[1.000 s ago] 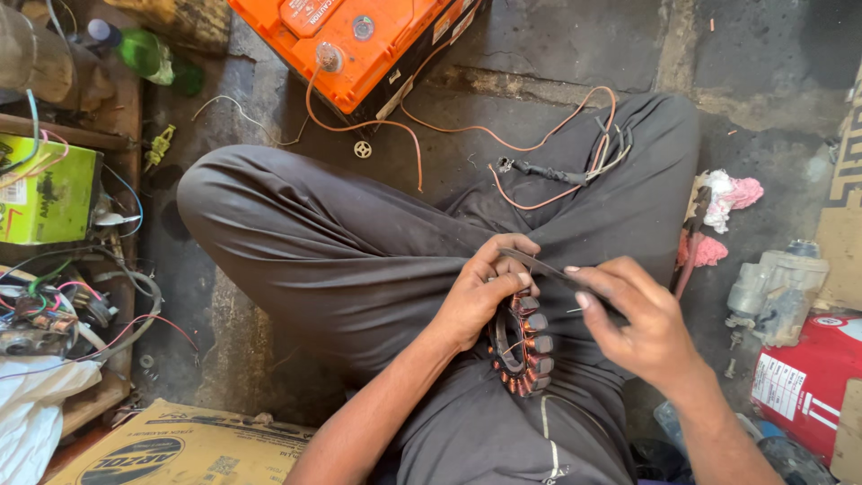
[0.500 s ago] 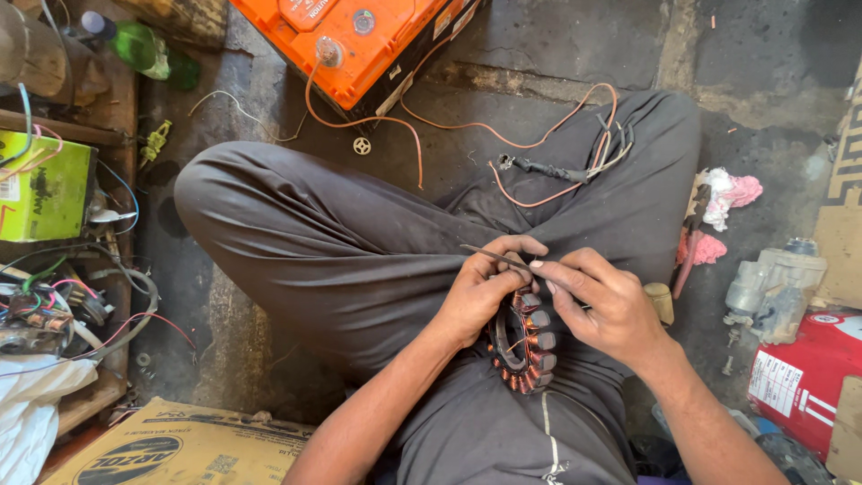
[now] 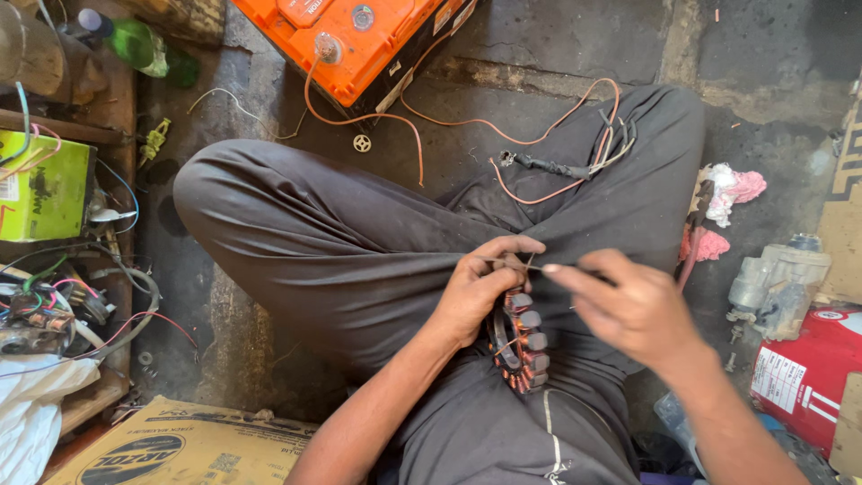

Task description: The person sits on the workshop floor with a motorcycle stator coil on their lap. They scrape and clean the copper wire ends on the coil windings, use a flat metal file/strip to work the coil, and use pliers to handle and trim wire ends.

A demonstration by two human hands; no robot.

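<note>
1. From the head view I look down on a lap in dark grey trousers (image 3: 359, 260), legs crossed on a stained concrete floor (image 3: 575, 36).
2. The left hand (image 3: 476, 292) grips a round copper-wound stator ring with grey metal teeth (image 3: 521, 337), which rests on edge in the lap, low and just right of centre; its fingers curl over the ring's upper rim.
3. The right hand (image 3: 633, 310) sits just beside the ring on its right, and its grip is pressed together, thumb and forefinger pinching a thin wire (image 3: 512, 263).
4. The wire runs leftward from that pinch to the left fingertips above the ring.
5. A rectangular orange battery case (image 3: 359, 36) stands on the floor beyond the knees, with thin orange leads (image 3: 413, 135) trailing from it across the floor and over the right thigh.
6. A crumpled pink and white rag (image 3: 727, 193) lies by the right knee, and a red cylindrical can (image 3: 799, 377) lies near the right edge.
7. A yellow-green box (image 3: 45, 189) sits at the left above a tangle of coloured wires (image 3: 63, 296).
8. A flat brown cardboard carton (image 3: 180, 445) lies at the bottom left.
</note>
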